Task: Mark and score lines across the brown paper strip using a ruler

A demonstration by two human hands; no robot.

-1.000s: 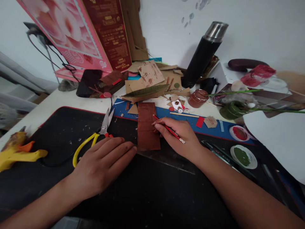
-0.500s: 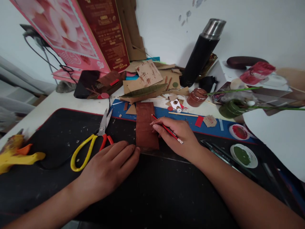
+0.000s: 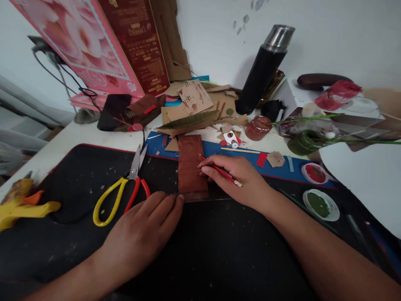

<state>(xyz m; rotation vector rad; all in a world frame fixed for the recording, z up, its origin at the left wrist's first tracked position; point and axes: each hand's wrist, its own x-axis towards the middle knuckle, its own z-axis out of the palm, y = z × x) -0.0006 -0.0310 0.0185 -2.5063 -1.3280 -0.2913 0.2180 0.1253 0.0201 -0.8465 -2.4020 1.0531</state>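
Observation:
In my right hand [image 3: 238, 175] a red and black pencil [image 3: 224, 172] is pinched, its tip at the right edge of a brown-painted cardboard piece [image 3: 191, 165]. That piece lies lengthwise away from me on the black mat. Across its near end runs a clear strip that looks like a ruler [image 3: 197, 195]. My left hand [image 3: 144, 230] rests palm down, fingers together and slightly bent, with the fingertips pressing at the strip's left end; the thumb is hidden. Just beyond that hand lie scissors [image 3: 133, 173] with one yellow and one red handle, blades apart.
A yellow glue gun [image 3: 26, 205] lies at far left. Cardboard scraps [image 3: 194, 98], a brown paint jar [image 3: 258, 128] and a black thermos [image 3: 261, 73] stand behind. At right are lids of red paint [image 3: 315, 173] and green paint [image 3: 321, 205], and a green jar [image 3: 303, 143].
The clear strip's right end has swung slightly away from me, now more level along the cardboard's near end. My left hand has moved slightly, uncovering more of the red scissor handle.

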